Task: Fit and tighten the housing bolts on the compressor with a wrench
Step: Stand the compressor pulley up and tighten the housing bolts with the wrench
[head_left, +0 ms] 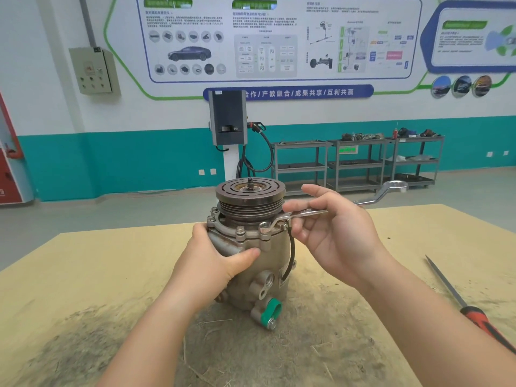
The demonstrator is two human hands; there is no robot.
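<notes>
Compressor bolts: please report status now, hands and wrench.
Left hand grips compressor body. Right hand holds wrench, ring end on a flange bolt. Nothing in the way; screwdriver lies aside on table.

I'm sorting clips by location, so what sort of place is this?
Probably an automotive training workshop. The wall posters show a car and its parts, metal shelving carts against the wall carry components, and a compressor stands on the worn wooden table for hands-on practice.
</notes>
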